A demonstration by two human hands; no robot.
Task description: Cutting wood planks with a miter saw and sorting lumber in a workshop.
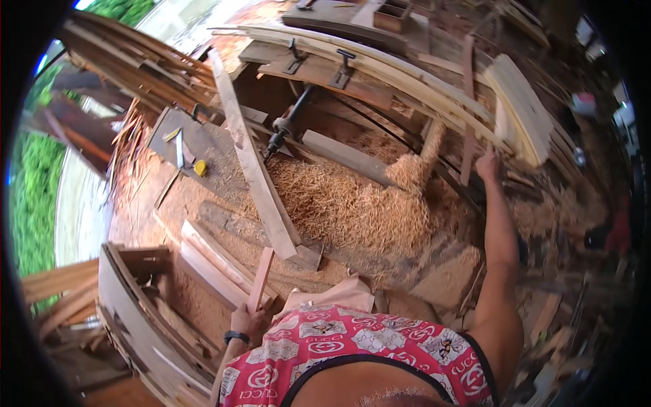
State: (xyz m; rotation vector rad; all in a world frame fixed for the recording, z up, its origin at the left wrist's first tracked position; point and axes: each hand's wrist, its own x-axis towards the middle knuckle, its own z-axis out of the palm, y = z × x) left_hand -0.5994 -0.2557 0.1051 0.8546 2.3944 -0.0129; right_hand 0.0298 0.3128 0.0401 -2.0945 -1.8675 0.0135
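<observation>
Left hand (245,322) clasped the short reddish-brown wooden strip (261,280) by its lower end, near the torso; right hand (489,165) stretched far out!
Whether that right hand gripped the long, pale, curved wooden planks (400,78) beside it, I couldn't tell; a loose hold might have let one slide. Ahead, a long grey-brown board (254,159) slanted past curly tan wood shavings (352,210); a bump from the strip could have shifted it.
</observation>
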